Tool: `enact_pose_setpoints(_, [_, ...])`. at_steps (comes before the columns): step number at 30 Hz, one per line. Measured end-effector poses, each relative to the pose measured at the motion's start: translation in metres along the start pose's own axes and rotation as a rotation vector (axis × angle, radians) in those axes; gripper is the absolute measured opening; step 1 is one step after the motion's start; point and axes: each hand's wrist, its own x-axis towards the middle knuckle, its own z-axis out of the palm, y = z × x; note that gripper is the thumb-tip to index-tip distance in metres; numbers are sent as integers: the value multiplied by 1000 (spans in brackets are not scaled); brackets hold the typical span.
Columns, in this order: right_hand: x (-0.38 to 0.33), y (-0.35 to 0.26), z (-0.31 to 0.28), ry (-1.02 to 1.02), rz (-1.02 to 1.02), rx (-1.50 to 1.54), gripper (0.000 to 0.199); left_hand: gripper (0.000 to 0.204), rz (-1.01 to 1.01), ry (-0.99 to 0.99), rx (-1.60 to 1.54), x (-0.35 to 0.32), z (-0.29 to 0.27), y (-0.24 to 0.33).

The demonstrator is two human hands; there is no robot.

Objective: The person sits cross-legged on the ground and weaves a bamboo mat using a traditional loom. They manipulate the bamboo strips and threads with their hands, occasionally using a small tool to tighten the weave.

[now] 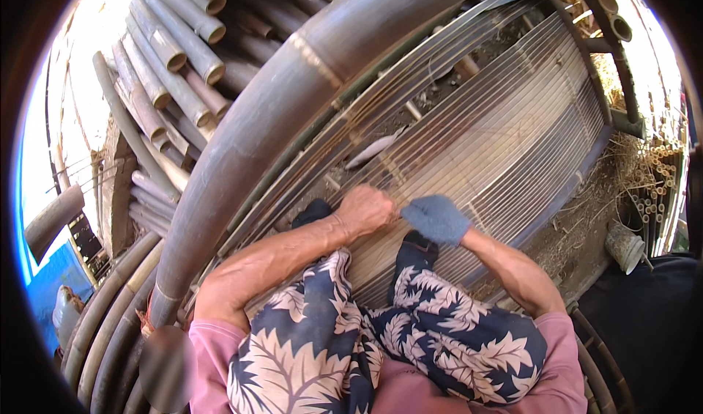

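My bare left hand (368,207) is closed in a fist, low over a panel of thin bamboo slats (505,132). Close beside it, on the right, my right hand (438,220) wears a grey-blue glove, its fingers curled and pressed together. The knuckles nearly meet, and whatever lies between the fingers is hidden or too small to make out. The slats run in long parallel rows, with tied crosswise bands at intervals. My feet, in dark coverings, rest on the panel below the hands.
A thick bamboo pole (249,106) curves along the panel's far left side. Behind it lies a stack of cut bamboo poles (176,55). At right are a dirty pale bucket (626,247) and a bundle of thin bamboo tubes (659,179). A plastic container (67,313) stands far left.
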Motion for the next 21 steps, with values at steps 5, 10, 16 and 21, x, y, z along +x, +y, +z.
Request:
enact_pose_setpoints(5, [-18,23,34,133,177,262,44,28,106,-193,-53,2,-12,-6])
enact_pose_setpoints(10, [-67,54,52,357,408,521,51,37,108,202,-20,75,-35,3])
enact_pose_setpoints(16, [-209,94,13,650,1394,4,34,17,80,380,260,153,-34,0])
enact_pose_setpoints(21, [-190,82,-21,1104,1037,-429,50,11,154,426,409,160,-27,-5])
